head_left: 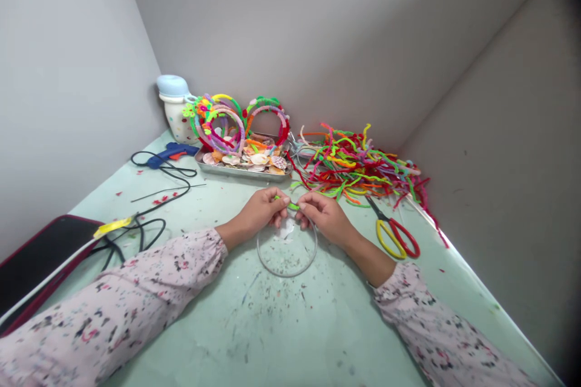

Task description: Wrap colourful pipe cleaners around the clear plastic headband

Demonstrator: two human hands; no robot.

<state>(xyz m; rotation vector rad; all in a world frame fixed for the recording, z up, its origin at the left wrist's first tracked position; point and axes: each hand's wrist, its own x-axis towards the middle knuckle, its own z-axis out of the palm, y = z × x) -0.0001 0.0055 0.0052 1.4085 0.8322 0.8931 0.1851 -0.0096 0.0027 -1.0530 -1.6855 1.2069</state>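
A thin grey hoop is held over the middle of the pale green table, its top edge between both hands. A short bright green fuzzy strip lies along the hoop's top, spanning the small gap between the fingertips. My left hand pinches the left end of the strip against the hoop. On the other side, my right hand pinches the strip's right end with thumb and forefinger. The fingers partly hide the hoop's upper edge.
Behind the hands stands a metal tray of shells and colourful hoops. Fuzzy stems are heaped at right, near scissors. At left are a blue glue gun, black cable, white cup and black mat.
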